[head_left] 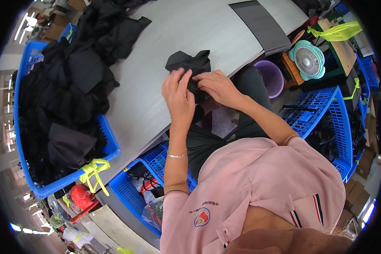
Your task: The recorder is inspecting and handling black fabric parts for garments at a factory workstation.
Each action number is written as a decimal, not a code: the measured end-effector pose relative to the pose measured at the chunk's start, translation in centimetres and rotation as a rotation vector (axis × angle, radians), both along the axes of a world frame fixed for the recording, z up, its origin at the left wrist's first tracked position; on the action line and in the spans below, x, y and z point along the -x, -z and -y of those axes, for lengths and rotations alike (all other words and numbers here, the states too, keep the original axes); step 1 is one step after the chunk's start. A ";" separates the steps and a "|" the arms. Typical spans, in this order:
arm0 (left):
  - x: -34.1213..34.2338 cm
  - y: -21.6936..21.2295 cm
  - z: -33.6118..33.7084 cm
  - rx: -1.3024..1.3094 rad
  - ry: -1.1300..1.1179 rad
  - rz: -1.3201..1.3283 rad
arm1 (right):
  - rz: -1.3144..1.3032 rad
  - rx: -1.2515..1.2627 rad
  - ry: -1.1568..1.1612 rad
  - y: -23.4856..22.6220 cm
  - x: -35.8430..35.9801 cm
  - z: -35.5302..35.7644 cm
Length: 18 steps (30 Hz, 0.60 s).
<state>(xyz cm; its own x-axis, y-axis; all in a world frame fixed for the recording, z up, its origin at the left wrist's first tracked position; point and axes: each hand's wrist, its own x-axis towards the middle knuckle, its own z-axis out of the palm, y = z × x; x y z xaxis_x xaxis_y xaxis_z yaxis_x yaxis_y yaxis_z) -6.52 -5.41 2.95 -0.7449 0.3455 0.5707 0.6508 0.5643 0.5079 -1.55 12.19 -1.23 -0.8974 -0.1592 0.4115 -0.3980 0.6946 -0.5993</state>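
Note:
A small piece of black fabric lies at the near edge of the grey table, and part of it hangs over the edge. My left hand is on its left side, fingers bent against the cloth and slightly blurred at the tips. From the right, my right hand pinches the same cloth between thumb and fingers. The folds between the two hands are partly hidden by my fingers.
At left, a blue crate overflows with black fabric pieces. A dark grey flat panel lies on the table's far right. Beyond my right arm are a purple basket, a turquoise fan and another blue crate.

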 end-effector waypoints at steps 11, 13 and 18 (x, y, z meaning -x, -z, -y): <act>-1.3 -0.5 -3.7 -0.171 0.152 0.273 | -0.576 0.019 0.174 -5.2 -5.9 -0.7; -2.4 -1.6 -4.5 -0.222 0.220 0.255 | -0.374 -0.072 0.207 -4.9 -6.2 0.1; -7.2 -2.6 -6.9 -0.122 0.503 0.185 | 0.755 -0.003 0.174 -2.5 -4.4 -2.5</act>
<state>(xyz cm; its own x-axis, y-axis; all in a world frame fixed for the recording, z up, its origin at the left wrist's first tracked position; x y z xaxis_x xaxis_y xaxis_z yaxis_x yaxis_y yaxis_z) 0.72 1.46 5.54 -0.5966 0.6245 0.5041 0.7187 0.1363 0.6818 2.81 14.73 1.23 -0.9467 0.0101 -0.3219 0.2329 0.7118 -0.6627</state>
